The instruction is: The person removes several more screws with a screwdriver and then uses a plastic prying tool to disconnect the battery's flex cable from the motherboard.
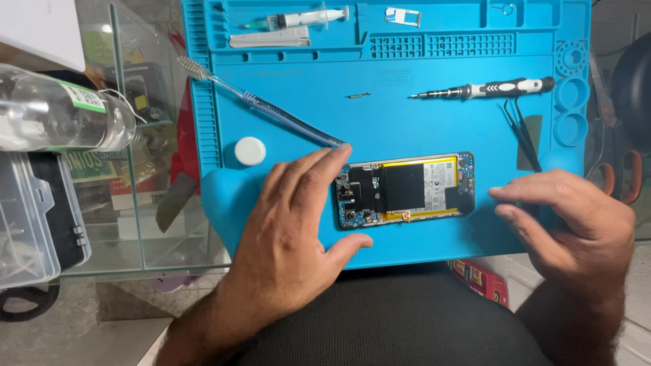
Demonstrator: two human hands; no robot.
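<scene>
An opened smartphone lies face down on a blue repair mat, its black shielding, yellow-edged battery and circuit board exposed. My left hand rests flat on the mat, fingers and thumb framing the phone's left end and touching it. My right hand hovers just right of the phone, fingers loosely bent toward it, holding nothing. A precision screwdriver lies above the phone, with black tweezers below its handle.
A clear-handled toothbrush lies diagonally at the mat's left, a white cap beside it. A syringe, a grey strip and a SIM tray sit along the top. A glass tank, a clear bottle and a plastic box stand left.
</scene>
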